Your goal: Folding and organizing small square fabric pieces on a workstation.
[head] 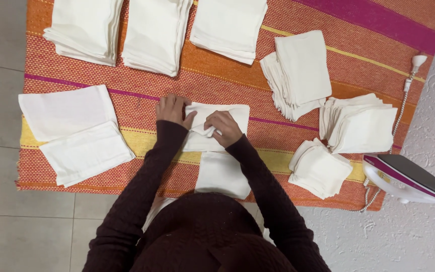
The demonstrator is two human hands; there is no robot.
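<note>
White cloth (pixel 216 151) at centre of the striped worktop (pixel 142 95), its long axis running six to twelve o'clock. Left hand (pixel 173 111) pins its top corner at eleven o'clock; right hand (pixel 223 128) pinches a fold, nearer the middle. Folded stacks (pixel 152 35) lie at twelve, an iron (pixel 409 177) at three.

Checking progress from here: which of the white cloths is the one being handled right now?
The white cloth at the middle of the striped mat, under the left hand and right hand. The others lie in untouched stacks.
</note>
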